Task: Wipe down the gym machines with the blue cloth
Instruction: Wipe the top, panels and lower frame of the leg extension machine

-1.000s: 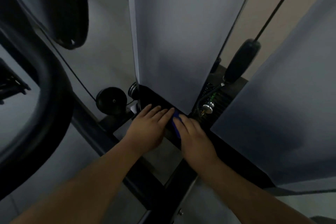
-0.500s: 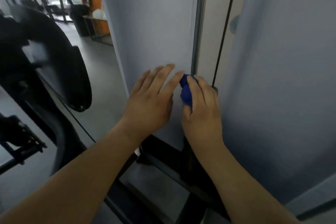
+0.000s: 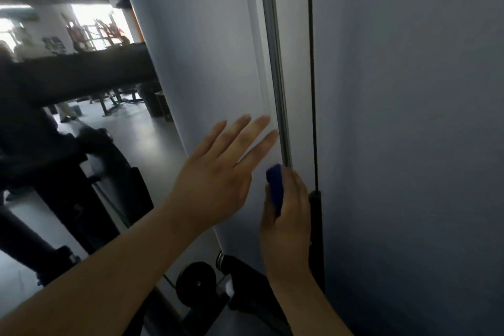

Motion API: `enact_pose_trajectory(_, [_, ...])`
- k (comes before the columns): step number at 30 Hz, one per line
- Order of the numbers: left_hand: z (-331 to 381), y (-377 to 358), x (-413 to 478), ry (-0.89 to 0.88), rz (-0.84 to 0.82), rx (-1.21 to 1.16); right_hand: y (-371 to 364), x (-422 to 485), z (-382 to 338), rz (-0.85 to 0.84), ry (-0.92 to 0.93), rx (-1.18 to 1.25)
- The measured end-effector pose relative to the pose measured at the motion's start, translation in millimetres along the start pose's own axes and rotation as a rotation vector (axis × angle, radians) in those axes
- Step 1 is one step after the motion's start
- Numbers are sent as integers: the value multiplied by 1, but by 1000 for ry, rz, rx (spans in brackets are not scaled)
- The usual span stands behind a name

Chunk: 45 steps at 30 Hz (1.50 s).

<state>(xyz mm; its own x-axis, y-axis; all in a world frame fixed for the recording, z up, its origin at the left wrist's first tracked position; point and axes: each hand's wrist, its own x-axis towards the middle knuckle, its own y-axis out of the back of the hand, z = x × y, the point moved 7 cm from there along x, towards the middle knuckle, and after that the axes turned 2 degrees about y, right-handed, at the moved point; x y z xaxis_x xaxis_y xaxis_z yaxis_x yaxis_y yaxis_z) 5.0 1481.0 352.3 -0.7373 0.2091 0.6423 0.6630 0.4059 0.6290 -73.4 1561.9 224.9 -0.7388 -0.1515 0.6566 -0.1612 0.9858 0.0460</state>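
Where my right hand [image 3: 286,215] grips: fingers and thumb curled round the blue cloth [image 3: 275,185] and clamped on it; only a bunched blue ridge shows beside the thumb.
Blue cloth position: pressed at the right edge of the pale grey panel [image 3: 207,63], its top touching the foot of the silver guide rail [image 3: 272,49].
Left hand [image 3: 218,180]: fingers straight and slightly spread, holding nothing, laid flat against the pale grey panel just left of the cloth; fingertips near the rail.
Cable [image 3: 311,63]: black, vertical, just right of the rail; its thicker black sleeve [image 3: 316,226] runs alongside the knuckles of my right hand.
Right panel [image 3: 409,117]: second grey shroud, darker in shade, filling the right side.
Pulley [image 3: 195,284]: black wheel low down, below my left forearm.
Room: grey floor [image 3: 152,139]; dark machine frame [image 3: 81,76] at left, blurred; bright windows and further equipment far behind, too blurred to identify.
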Motion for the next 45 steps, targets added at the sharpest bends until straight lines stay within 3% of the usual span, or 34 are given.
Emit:
enact_pose_trajectory(3, [-4, 12, 16, -27, -6, 48, 2, 4, -1, 0, 16, 6])
enact_pose_trajectory(8, [-23, 32, 47, -25, -14, 120, -9, 66, -63, 49, 146, -53])
enact_pose_trajectory(14, [-39, 55, 64, -40, -21, 225, -16, 43, -59, 12, 172, -35])
enact_pose_trajectory(18, [-48, 67, 79, -71, -41, 259, -21, 88, -88, 34, 178, 26])
enact_pose_trajectory(26, [-59, 84, 88, -116, -83, 317, -23, 87, -84, -31, 98, 136])
enact_pose_trajectory(31, [-68, 103, 108, -38, -31, 274, -22, 140, -131, -35, 225, 165])
enact_pose_trajectory(37, [-87, 128, 133, 9, -49, 326, -22, 127, -110, -89, 7, 287])
enact_pose_trajectory(42, [-98, 141, 149, 56, -71, 324, -14, 191, -187, -63, 228, 125])
enact_pose_trajectory(45, [-105, 151, 160, 80, -62, 332, -18, 192, -180, -102, 169, 229])
